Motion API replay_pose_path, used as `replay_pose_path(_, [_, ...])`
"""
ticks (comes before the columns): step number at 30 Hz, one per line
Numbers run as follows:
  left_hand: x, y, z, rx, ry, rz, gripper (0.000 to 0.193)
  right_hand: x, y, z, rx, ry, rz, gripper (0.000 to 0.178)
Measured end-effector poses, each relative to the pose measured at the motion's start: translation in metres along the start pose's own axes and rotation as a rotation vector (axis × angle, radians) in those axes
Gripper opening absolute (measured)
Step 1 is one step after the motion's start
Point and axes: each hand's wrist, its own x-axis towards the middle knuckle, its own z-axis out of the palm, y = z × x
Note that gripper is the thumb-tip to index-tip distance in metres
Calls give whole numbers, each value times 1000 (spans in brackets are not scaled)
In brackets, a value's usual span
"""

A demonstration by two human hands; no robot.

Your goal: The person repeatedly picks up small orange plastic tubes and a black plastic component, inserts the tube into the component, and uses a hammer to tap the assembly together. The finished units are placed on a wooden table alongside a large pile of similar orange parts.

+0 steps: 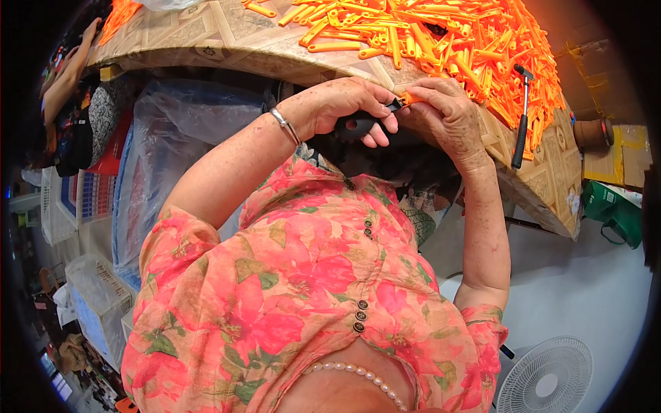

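Handwork at the near edge of a brown table with a geometric patterned top (196, 34). Clamped in the left hand (354, 102), between thumb and curled fingers: a black, rounded, elongated piece with an oval hole (351, 126), its narrower end toward the right. Pinched at the fingertips of the right hand (451, 113): a small bright-orange plastic piece (411, 98), largely covered by those fingers. Black and orange end to end, close between both hands; impossible to tell at this size whether joined, touching or only just beside each other.

Step in hand, as a judgement: working the orange end against the black one, rather than picking from the large heap of slender orange plastic pieces (475, 51) spread beyond the hands. Lying to the right, head over that heap and grip toward the table edge: a slim hammer with a metal shaft and black handle (521, 134), out of both hands.

Called for next, by the look of it: a firm left hold, small fingertip adjustments on the right, and both ends kept in line. Possible trouble: slipping of so small an orange end under a fingertip pinch.
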Motion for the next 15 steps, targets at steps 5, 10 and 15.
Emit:
replay_pose_path(5, [-4, 5, 4, 37, 39, -19, 30, 4, -2, -9, -6, -97, -35, 22])
replay_pose_path(10, [-5, 5, 3, 70, 23, -31, 29, 6, -1, -10, -60, -139, -107, 23])
replay_pose_path(15, [-3, 4, -1, 115, -11, -25, 29, 10, -7, -13, -132, -141, -204, 24])
